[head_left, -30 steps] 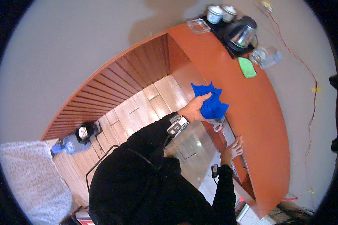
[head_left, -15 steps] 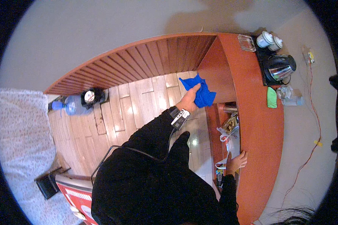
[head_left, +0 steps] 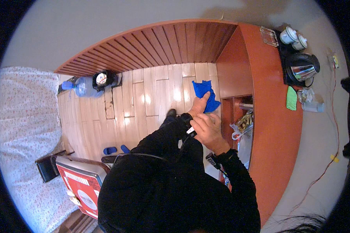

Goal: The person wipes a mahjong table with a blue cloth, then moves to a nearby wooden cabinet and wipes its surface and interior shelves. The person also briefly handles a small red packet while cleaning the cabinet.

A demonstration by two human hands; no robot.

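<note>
A crumpled blue cloth (head_left: 212,105) is pinched in my left hand (head_left: 198,105), held out above the tiled floor beside the cabinet. My right hand (head_left: 209,133) lies across my left wrist, its fingers bent over the small black-and-white device (head_left: 190,131) strapped there. Those fingers partly cover the device. A second small device (head_left: 212,160) is strapped at my right wrist. Just right of both hands is the open compartment of the red-brown cabinet (head_left: 274,136), with a plastic bag (head_left: 236,133) and golden wrapping (head_left: 245,121) inside. My right forearm hides part of this compartment.
On the cabinet top stand an electric kettle (head_left: 302,72), lidded cups (head_left: 288,35), a glass ashtray (head_left: 269,36) and a green cloth (head_left: 291,98). A large water bottle (head_left: 85,87) lies by the panelled wall. Blue slippers (head_left: 110,150) and a red-fronted box (head_left: 79,190) are at left.
My right hand has left the cabinet's edge and moved across to my left wrist. The blue cloth stays in my left hand. The view has shifted, bringing the slippers into sight.
</note>
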